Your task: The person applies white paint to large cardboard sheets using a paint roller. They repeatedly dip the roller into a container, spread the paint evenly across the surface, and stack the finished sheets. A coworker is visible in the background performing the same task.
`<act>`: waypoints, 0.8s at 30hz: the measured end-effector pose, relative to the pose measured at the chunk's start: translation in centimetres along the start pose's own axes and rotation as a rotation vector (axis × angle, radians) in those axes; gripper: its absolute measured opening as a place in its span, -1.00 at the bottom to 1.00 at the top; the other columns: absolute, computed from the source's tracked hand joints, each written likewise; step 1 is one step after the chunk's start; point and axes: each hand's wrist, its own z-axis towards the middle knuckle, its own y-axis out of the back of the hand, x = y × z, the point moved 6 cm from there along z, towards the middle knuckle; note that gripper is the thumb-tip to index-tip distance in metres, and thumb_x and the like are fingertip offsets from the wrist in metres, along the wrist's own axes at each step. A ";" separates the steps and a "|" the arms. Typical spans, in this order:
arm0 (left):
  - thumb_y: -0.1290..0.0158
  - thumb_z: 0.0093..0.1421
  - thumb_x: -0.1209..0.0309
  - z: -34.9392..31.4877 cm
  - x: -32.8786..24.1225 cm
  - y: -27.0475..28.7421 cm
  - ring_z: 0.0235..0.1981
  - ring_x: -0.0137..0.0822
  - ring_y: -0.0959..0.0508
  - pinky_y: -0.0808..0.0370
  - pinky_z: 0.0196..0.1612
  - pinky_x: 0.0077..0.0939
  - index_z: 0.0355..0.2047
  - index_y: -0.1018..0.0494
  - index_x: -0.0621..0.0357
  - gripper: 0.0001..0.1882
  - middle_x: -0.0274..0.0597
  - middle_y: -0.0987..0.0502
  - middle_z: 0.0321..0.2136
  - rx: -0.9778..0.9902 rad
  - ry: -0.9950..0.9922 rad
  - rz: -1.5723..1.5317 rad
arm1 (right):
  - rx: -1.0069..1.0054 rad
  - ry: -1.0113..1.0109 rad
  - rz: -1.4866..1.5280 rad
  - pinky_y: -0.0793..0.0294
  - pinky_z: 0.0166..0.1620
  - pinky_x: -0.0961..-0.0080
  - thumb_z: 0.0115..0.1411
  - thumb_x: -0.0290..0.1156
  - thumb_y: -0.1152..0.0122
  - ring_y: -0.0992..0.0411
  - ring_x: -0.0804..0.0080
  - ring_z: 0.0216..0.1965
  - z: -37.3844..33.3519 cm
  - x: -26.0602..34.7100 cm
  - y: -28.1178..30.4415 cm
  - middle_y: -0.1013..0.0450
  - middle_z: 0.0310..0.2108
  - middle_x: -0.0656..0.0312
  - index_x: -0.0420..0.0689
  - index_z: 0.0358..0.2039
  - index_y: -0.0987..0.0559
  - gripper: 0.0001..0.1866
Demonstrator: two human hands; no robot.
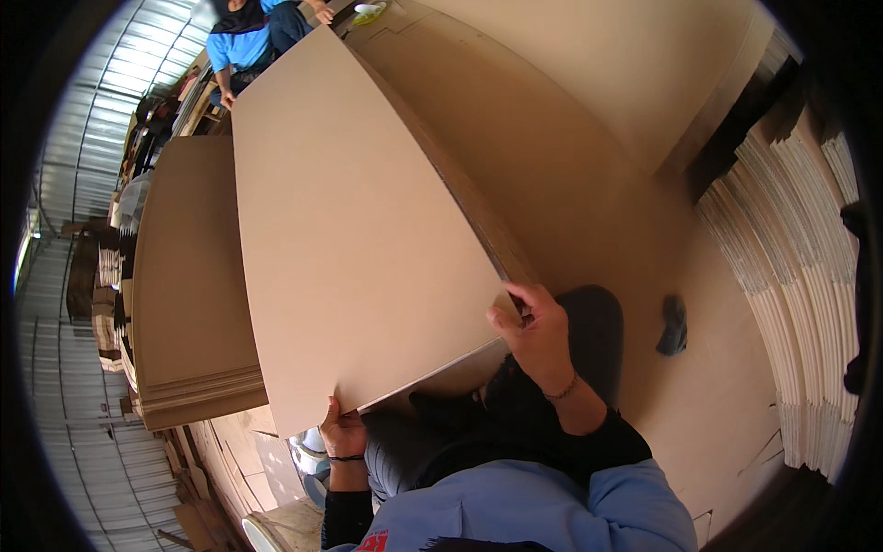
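Observation:
A large, flat brown cardboard sheet (pixel 340 221) stretches away from me, tilted across the middle of the view. My left hand (pixel 342 431) grips its near edge, thumb on top and the fingers hidden underneath. At the near right corner my right hand (pixel 533 327) pinches the sheet between thumb and fingers. A co-worker (pixel 241 46) in a blue shirt sits at the far end, with one hand on the sheet's far left corner and the other close to its far right corner.
On the left rises a stack of cardboard sheets (pixel 195 285). Bundled flattened cardboard (pixel 782 267) stands along the right side. A dark cloth-like item (pixel 673 326) lies on the brown surface (pixel 635 267) to my right. A white round container (pixel 262 532) is at lower left.

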 end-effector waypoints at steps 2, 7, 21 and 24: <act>-0.06 0.24 0.46 0.7 -0.3 0.3 -0.05 -0.23 -0.55 -0.54 0.02 -0.41 -0.05 -0.43 0.28 -0.72 -0.07 -0.55 -0.10 -0.006 -0.010 0.065 | -0.040 0.043 -0.123 -0.44 -0.32 0.57 -0.02 -0.42 -0.38 -0.41 0.48 -0.41 0.2 0.0 0.0 -0.43 -0.36 0.23 -0.20 -0.11 -0.59 -0.59; -0.03 0.26 0.42 2.1 0.0 1.4 -0.05 -0.25 -0.55 -0.52 0.04 -0.40 -0.05 -0.44 0.29 -0.71 -0.06 -0.55 -0.09 -0.012 0.104 0.058 | -0.112 0.095 -0.265 -0.46 -0.34 0.42 0.00 -0.30 -0.34 -0.42 0.31 -0.42 0.4 -0.9 -0.2 -0.39 -0.38 0.21 -0.14 -0.12 -0.61 -0.60; 0.00 0.28 0.42 2.1 0.2 -0.1 -0.16 -0.29 -0.59 -0.59 -0.12 -0.58 -0.07 -0.45 0.33 -0.73 -0.05 -0.58 -0.16 -0.036 0.125 0.108 | -0.132 0.207 -0.510 -0.42 -0.36 0.39 0.00 -0.30 -0.33 -0.40 0.28 -0.42 1.1 -1.9 -0.6 -0.36 -0.42 0.21 -0.10 -0.12 -0.62 -0.61; -0.01 0.28 0.43 2.0 0.2 -0.5 -0.18 -0.30 -0.60 -0.60 -0.17 -0.61 -0.08 -0.45 0.33 -0.74 -0.06 -0.58 -0.18 -0.027 0.136 0.091 | -0.091 0.180 -0.514 -0.40 -0.31 0.31 0.04 -0.29 -0.29 -0.39 0.25 -0.37 1.1 -2.3 -0.9 -0.35 -0.39 0.19 -0.12 -0.09 -0.60 -0.60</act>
